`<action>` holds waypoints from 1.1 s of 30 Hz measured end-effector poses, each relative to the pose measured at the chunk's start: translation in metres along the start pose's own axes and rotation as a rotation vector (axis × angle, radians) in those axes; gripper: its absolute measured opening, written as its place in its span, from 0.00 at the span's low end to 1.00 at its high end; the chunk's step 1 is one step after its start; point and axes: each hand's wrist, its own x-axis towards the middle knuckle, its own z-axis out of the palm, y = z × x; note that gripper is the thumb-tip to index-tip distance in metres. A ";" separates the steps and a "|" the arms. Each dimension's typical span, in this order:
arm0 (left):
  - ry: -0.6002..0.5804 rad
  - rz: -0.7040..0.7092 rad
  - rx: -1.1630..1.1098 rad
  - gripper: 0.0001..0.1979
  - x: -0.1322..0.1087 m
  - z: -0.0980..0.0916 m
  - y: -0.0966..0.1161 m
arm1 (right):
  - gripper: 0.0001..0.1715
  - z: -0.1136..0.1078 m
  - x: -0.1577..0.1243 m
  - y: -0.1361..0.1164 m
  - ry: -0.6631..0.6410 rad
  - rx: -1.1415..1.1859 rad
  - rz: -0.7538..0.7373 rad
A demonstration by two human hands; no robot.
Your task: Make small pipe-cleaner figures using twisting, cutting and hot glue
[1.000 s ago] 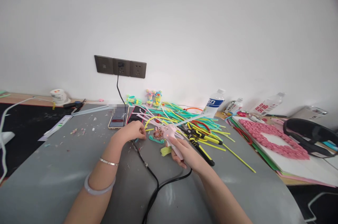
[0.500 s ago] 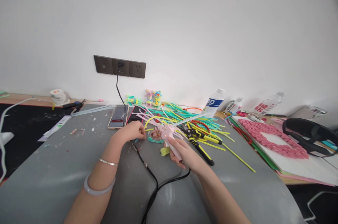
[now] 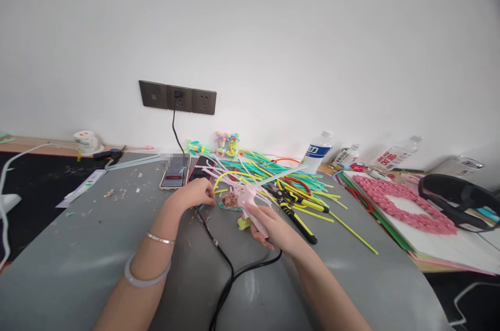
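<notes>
Glue gun [image 3: 247,200], pink, sits slightly further left than one second ago, its nose now covering more of the small brown-and-teal piece [image 3: 229,200] on the grey surface [image 3: 128,247]; left hand [image 3: 194,193] looks about the same. Right hand [image 3: 270,223] has its fingers wrapped round the gun's handle, gripping it just above the surface, near the middle. Left fingers curl downward just beside the brown-and-teal piece; cannot tell if they pinch anything. Counts: one gun, one pair of yellow-black pliers [image 3: 299,223], two phones [image 3: 174,172] side by side, three bottles [image 3: 317,152] by the wall, three small fuzzy figures [image 3: 227,145] (two upright, one lying), two bracelets [image 3: 147,276] on left arm. Colored stems [image 3: 273,164] pile behind the gun, too many to count. Gun: pale pink, small orange-red light on its side, pale stick [image 3: 279,176] angling out the back, black cord [image 3: 255,267] below the hand. Yellow-green lump [image 3: 242,224] lies just beside the handle.
</notes>
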 end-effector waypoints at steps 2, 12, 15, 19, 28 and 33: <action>0.003 0.001 0.002 0.05 0.001 0.000 -0.001 | 0.36 -0.001 0.000 0.001 0.004 -0.002 0.000; 0.005 -0.002 0.005 0.06 -0.001 0.000 0.001 | 0.36 -0.007 -0.002 0.005 0.044 0.000 0.015; 0.002 -0.007 0.006 0.06 -0.003 -0.001 0.003 | 0.36 -0.007 -0.004 0.005 0.054 -0.004 0.020; 0.003 -0.010 0.007 0.06 -0.004 -0.001 0.004 | 0.34 -0.008 -0.008 0.003 0.075 -0.027 0.031; -0.005 -0.014 0.005 0.07 -0.003 -0.002 0.004 | 0.35 -0.011 -0.011 0.004 0.067 -0.033 0.041; -0.005 -0.014 0.008 0.07 -0.003 -0.002 0.004 | 0.34 -0.012 -0.011 0.008 0.070 -0.063 0.028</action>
